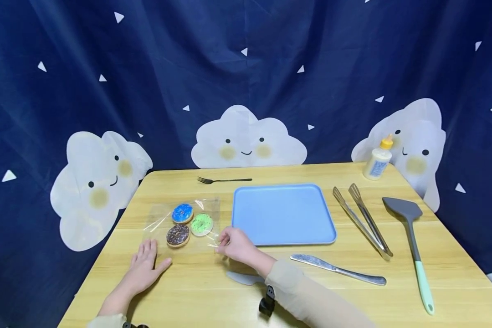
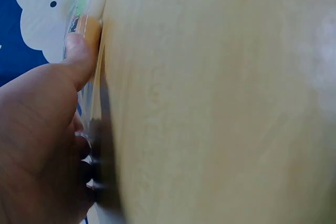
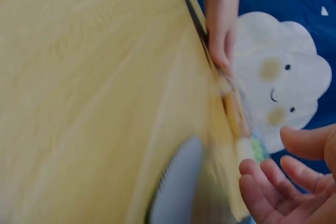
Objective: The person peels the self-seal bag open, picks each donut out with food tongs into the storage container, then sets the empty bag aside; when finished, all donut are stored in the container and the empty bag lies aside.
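Observation:
A clear plastic bag (image 1: 157, 216) lies on the table with three toy donuts in it: a blue-iced one (image 1: 182, 213), a green-iced one (image 1: 202, 224) and a chocolate one (image 1: 178, 235). My left hand (image 1: 143, 268), fingers straight and thumb spread, rests at the bag's near left corner. At the near right corner is my right hand (image 1: 235, 245), its fingers loosely bent. In the right wrist view, a gap shows between the thumb (image 3: 304, 142) and the fingers of that hand. Below my right wrist lies a serrated blade (image 3: 178, 179), its other end hidden by the forearm.
Right of the bag sits a blue tray (image 1: 283, 214), with a table knife (image 1: 338, 269) in front. Metal tongs (image 1: 365, 223) and a spatula (image 1: 413, 241) with a mint handle lie farther right. A fork (image 1: 223, 180) and a yellow-capped glue bottle (image 1: 378, 161) are at the back.

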{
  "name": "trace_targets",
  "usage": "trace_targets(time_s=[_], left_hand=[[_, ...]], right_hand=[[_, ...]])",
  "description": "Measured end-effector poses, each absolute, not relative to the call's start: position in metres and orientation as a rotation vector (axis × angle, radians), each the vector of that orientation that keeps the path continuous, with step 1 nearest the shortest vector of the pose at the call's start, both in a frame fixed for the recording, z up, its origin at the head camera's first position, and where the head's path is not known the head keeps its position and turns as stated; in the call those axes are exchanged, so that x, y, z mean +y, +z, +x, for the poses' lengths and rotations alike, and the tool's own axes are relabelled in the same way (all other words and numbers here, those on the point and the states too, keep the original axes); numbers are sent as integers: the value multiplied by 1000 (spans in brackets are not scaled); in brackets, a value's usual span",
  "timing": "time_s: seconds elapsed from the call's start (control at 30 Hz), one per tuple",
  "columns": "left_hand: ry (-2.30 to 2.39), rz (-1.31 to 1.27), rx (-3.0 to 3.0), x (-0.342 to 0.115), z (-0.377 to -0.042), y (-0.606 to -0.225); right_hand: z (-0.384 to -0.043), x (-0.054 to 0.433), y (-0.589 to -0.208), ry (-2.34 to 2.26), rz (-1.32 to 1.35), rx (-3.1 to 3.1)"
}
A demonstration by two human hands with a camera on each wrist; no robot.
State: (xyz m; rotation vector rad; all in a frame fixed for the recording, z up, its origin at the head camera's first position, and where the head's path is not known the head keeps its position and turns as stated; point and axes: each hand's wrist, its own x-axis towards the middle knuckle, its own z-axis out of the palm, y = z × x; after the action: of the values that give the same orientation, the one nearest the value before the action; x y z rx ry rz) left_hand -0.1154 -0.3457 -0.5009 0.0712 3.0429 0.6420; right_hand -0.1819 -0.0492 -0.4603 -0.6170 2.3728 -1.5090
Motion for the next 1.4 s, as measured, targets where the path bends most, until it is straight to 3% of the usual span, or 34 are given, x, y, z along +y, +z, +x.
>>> trace_targets(time_s=[0.43,0.7,1.4], left_hand=[[625,40,3007,-344,-112,-495],[622,29,3003,-342,-112,-496],[590,1,2973,-339,-116,-495]], right_hand=[[-176,-82,-471,-1309,-382,2605],[-174,-82,-474,-1237,-433,2675],[-183,-56,-471,-1689,-214,2367]])
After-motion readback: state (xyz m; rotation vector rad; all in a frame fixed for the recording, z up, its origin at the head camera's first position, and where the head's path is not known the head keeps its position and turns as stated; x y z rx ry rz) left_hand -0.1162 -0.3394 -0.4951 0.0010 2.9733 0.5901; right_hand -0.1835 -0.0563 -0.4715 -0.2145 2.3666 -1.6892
